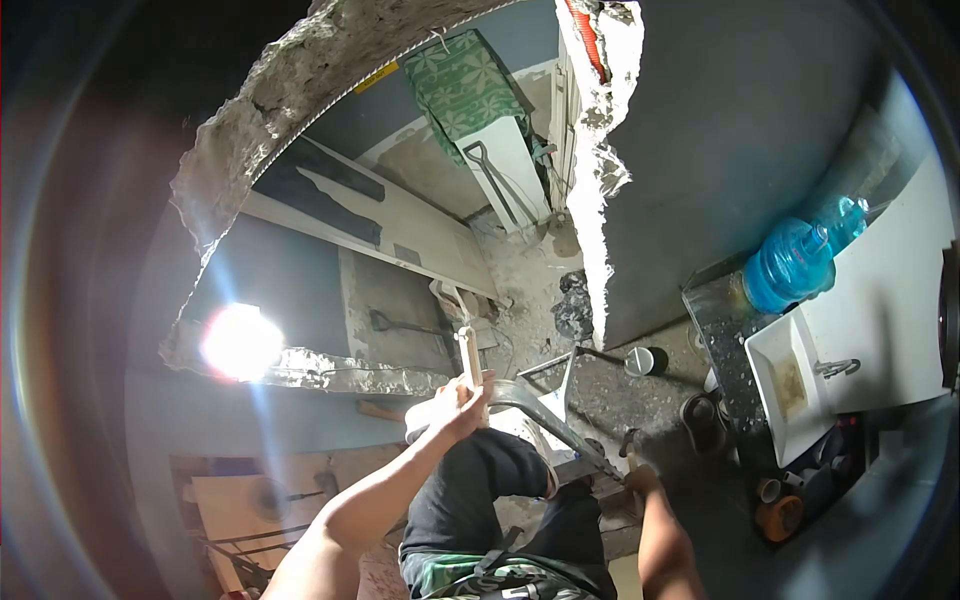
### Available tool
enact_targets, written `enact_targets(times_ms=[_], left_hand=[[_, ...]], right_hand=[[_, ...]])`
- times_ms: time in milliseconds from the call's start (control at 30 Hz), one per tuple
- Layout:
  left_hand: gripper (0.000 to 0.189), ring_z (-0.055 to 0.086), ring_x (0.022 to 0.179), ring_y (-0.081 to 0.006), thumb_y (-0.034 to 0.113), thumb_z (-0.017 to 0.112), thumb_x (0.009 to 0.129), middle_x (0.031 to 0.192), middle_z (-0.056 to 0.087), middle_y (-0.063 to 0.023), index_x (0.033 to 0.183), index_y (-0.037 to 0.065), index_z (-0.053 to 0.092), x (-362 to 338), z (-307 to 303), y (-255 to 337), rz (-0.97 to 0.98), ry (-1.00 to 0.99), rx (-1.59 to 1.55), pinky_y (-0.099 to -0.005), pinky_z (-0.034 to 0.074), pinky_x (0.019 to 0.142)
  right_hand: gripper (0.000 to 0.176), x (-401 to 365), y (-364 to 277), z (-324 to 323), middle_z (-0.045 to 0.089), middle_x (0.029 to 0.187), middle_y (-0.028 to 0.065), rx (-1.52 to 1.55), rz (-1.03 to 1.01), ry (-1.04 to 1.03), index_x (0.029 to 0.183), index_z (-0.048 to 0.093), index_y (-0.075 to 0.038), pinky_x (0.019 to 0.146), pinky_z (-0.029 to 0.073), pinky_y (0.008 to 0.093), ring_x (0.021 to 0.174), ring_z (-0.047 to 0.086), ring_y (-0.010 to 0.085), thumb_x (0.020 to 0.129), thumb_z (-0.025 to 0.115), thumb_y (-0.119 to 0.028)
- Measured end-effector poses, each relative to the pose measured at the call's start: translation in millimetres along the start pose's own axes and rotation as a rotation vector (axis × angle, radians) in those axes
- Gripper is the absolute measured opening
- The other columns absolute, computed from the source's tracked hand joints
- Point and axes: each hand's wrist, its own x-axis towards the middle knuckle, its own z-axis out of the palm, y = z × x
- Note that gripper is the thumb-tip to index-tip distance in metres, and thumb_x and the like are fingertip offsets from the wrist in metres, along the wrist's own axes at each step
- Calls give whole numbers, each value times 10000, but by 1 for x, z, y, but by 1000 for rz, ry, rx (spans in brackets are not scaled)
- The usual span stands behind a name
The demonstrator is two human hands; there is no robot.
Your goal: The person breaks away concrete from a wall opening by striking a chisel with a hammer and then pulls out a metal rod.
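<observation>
My left hand (460,400), in the lower middle of the head view, is closed around a pale, narrow bar (469,352) that points up and away from me. What kind of bar it is, I cannot make out. A grey curved metal tube (540,412) passes just right of that hand, by my knee. Lower right, my right hand (643,480) is closed on a small tool (630,447) with a pale handle and a dark head. Its kind is too small to tell. Both of my legs, in dark trousers, show between my arms.
A broken wall opening with a jagged plaster edge (600,250) frames a room with a shovel (490,185) and debris on the floor. To the right stand a white sink (790,385) and blue water bottles (790,265). A bright lamp (242,342) glares at left.
</observation>
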Motion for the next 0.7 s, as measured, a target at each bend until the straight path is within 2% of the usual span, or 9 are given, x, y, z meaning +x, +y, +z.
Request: enact_targets(times_ms=[67,167,233,400,433,500,567,600,700], left_hand=[[389,617,698,-121,412,610,891,750,631,-48,1072,80,703,8,-30,10,-46,-102,-80,-295,482,645],[219,547,632,-80,222,664,888,721,588,-6,892,3,657,25,-66,27,273,68,-383,-256,443,525],[224,534,632,-72,203,674,879,738,576,-12,973,6,623,7,-115,90,306,172,-345,-243,421,495],[329,507,625,-59,261,675,893,753,548,0,1107,47,545,22,-181,161,649,545,43,-236,427,550],[314,501,631,-58,253,664,902,762,550,1,1110,51,545,28,-189,171,722,566,0,-241,431,567],[298,496,636,-57,246,654,911,770,552,1,1112,55,544,37,-205,192,803,595,-51,-245,434,585],[277,499,666,-61,243,634,935,784,560,-7,1127,54,573,41,-219,209,858,627,-75,-259,441,602],[277,499,666,-61,243,634,935,784,560,-7,1127,54,573,41,-225,214,856,626,-76,-259,441,602],[283,503,686,-56,261,621,955,794,572,5,1132,41,611,47,-237,218,752,618,-27,-244,436,613]], right_hand=[[231,-33,-46,-48,706,794,216,212,171,18,845,672,71,705,559,433,762,721,324,758,651,-142],[214,-61,-69,-68,694,804,238,270,264,59,886,649,60,719,548,447,787,704,375,801,624,-136],[263,-81,-75,-64,680,850,248,-6,-19,568,971,627,38,721,544,448,822,679,412,812,633,-172],[127,-117,-126,-76,570,789,175,322,-641,1078,891,525,-4,590,468,415,644,567,427,855,605,-97],[170,-107,-124,-80,568,840,145,371,-690,969,919,537,0,650,466,378,701,578,351,902,611,-153],[274,-76,-133,-89,600,945,143,747,-409,728,1005,558,15,776,457,392,885,604,298,933,631,-239],[198,-51,-152,-99,513,637,-42,602,-571,990,777,523,-74,469,374,254,520,478,57,936,611,-154],[246,-26,-143,-94,510,634,-45,584,-636,1143,741,512,-89,464,367,251,522,486,62,953,605,-171],[302,-71,-213,-120,510,628,-54,784,-734,1011,688,472,-107,454,352,232,513,468,47,939,638,-136]])
